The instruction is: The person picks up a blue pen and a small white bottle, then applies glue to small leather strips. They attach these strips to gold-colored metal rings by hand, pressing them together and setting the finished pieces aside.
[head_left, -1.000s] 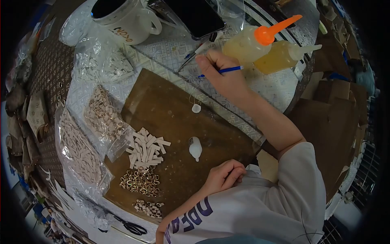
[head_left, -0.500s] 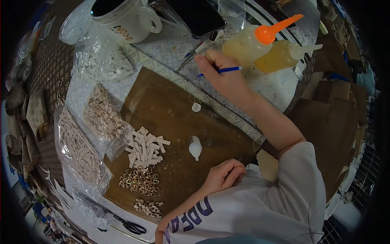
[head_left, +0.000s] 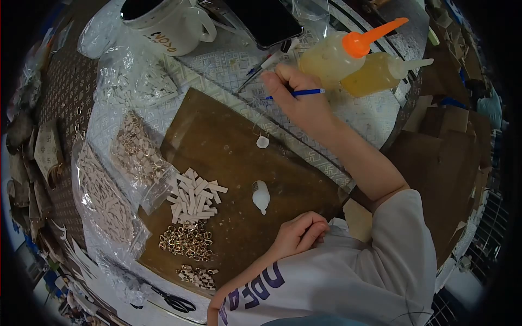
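My right hand (head_left: 299, 103) is closed around a slim blue pen (head_left: 310, 92), which crosses the hand almost level. It is above the patterned cloth, beside two squeeze bottles, one with an orange nozzle (head_left: 356, 44) and one with a pale nozzle (head_left: 380, 73). My left hand (head_left: 299, 234) rests, fingers curled in, at the near edge of the brown mat (head_left: 234, 157); nothing shows in it. A small white dropper bottle (head_left: 261, 196) lies on the mat just beyond it. Farther up is a round white tag (head_left: 262, 142) with a thin loop.
Piles of pale strips (head_left: 196, 196), gold clasps (head_left: 186, 242) and small clasped pieces (head_left: 197, 277) are on the mat's left. Filled plastic bags (head_left: 106, 190) lie beside them. A mug (head_left: 176, 30) and phone (head_left: 261, 22) stand at the back; black scissors (head_left: 176, 301) are near front left.
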Available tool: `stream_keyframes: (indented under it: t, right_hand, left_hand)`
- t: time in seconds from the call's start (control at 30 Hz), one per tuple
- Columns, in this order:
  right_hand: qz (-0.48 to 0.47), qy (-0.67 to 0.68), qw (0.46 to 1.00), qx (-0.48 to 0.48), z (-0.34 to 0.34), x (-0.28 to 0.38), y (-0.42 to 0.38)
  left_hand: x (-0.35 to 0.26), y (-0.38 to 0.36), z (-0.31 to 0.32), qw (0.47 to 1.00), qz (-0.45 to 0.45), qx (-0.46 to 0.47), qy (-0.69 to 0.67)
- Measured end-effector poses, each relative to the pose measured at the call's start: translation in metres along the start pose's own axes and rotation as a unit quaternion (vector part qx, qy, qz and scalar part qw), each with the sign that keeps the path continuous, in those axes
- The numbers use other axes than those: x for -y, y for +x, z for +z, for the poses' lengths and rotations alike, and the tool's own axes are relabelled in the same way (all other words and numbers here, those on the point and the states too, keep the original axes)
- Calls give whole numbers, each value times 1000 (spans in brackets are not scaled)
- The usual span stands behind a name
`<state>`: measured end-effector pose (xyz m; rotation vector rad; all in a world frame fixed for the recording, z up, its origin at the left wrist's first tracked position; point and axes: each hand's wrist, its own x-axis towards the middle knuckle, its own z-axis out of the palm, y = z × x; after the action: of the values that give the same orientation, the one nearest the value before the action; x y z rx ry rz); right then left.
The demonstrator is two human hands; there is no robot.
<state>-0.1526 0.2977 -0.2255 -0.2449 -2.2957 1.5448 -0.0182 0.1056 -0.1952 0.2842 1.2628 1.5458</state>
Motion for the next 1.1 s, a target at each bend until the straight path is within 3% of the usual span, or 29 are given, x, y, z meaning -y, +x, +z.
stream_keyframes:
  t: [1.1]
  right_hand:
    - [22, -9, 999, 24, -4, 11, 0]
  left_hand:
    - [0, 0, 0, 1000, -7, -3, 4]
